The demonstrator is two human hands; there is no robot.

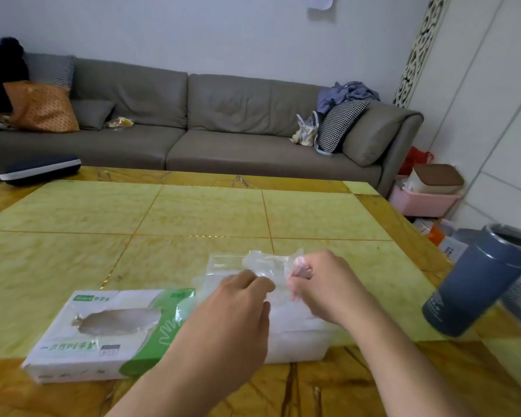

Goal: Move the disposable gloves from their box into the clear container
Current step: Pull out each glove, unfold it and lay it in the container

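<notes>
A yellow-green tiled counter (193,212) with brown marbled borders fills the lower view. Close to its near edge lies the white and green glove box (103,332), flat, its oval top opening showing clear film. Just beside the box, on its right, sits the clear container (298,335), with a pale stack of gloves inside. Above the container, the left hand (238,308) and the right hand (325,287) meet, fingers of both curled and pinching a crumpled clear disposable glove (268,264) between them. Toward the right edge of the counter a dark blue tumbler (478,281) stands, well apart from the container. On the far left corner rests a dark flat case (39,170). Beyond the counter a grey sofa (208,121) runs along the wall with cushions and clothes.
</notes>
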